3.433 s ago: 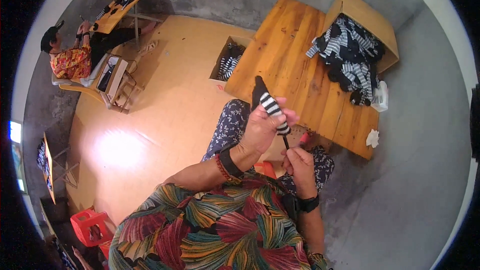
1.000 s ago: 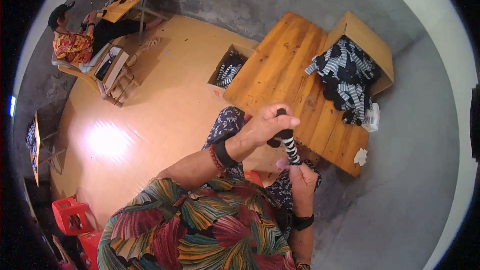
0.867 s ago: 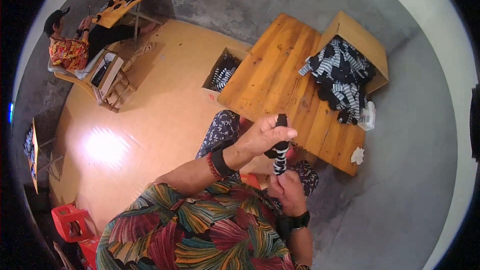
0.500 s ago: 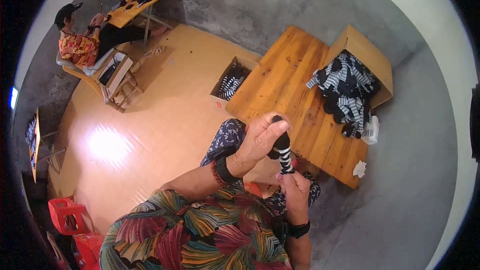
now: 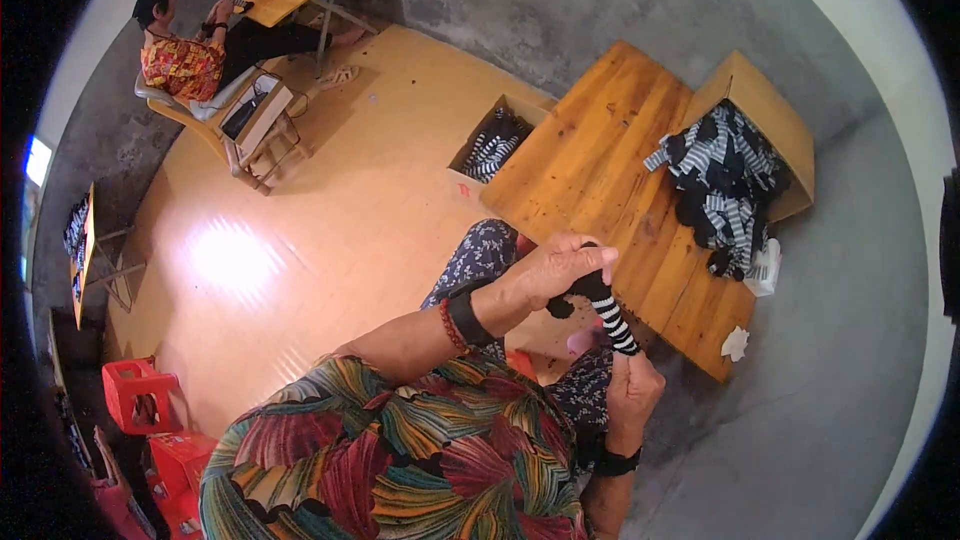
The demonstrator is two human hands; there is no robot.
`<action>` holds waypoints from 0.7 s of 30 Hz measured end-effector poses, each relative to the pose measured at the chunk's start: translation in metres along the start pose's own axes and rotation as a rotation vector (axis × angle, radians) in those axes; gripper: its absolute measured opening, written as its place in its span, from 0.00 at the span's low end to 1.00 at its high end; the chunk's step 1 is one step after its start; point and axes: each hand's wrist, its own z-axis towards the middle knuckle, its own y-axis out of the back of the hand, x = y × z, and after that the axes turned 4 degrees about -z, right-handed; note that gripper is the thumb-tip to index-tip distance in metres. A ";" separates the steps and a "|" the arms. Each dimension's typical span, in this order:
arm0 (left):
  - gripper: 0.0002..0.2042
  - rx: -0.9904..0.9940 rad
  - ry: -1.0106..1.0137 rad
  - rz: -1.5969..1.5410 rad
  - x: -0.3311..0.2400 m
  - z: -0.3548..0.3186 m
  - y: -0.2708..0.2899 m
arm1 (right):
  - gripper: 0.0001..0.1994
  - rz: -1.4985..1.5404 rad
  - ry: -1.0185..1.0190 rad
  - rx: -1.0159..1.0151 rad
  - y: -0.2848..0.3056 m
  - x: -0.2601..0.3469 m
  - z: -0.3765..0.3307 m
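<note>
A small black knitted piece with a black-and-white striped end [image 5: 612, 323] is stretched between my two hands; whether it is a sock or a glove I cannot tell. My left hand [image 5: 556, 272] is closed on its black end, thumb on top. Below and to the right, my right hand [image 5: 634, 392] is closed at the striped end. A black flap of the knit hangs beside my left hand. My fingers partly hide both ends.
Beyond my hands stands a wooden table [image 5: 600, 130] with a tipped cardboard box [image 5: 785, 130] spilling similar striped knits [image 5: 725, 175]. A smaller box of knits [image 5: 493, 145] sits on the floor beside it. Far left, a person [image 5: 185, 60] sits at another table. Red stools [image 5: 140, 395] stand lower left.
Both hands have moved slightly right with the knitted piece, and my right hand has turned. More of the striped part shows between them. The whole scene has shifted right in view.
</note>
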 end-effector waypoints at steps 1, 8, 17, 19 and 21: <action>0.15 -0.013 0.027 -0.039 0.004 0.002 0.001 | 0.09 -0.023 0.010 0.000 0.000 0.000 0.000; 0.14 -0.104 -0.039 0.204 0.015 0.004 -0.004 | 0.12 1.013 -0.850 0.431 -0.023 0.002 -0.014; 0.09 -0.058 0.077 0.052 0.015 -0.014 0.025 | 0.12 0.552 -0.397 0.300 -0.025 -0.011 -0.008; 0.08 -0.081 0.093 0.034 0.028 -0.012 0.033 | 0.12 0.453 -0.378 0.318 -0.033 -0.025 -0.014; 0.07 -0.096 0.091 -0.070 0.038 -0.012 0.037 | 0.13 0.317 -0.330 0.294 -0.032 -0.024 -0.014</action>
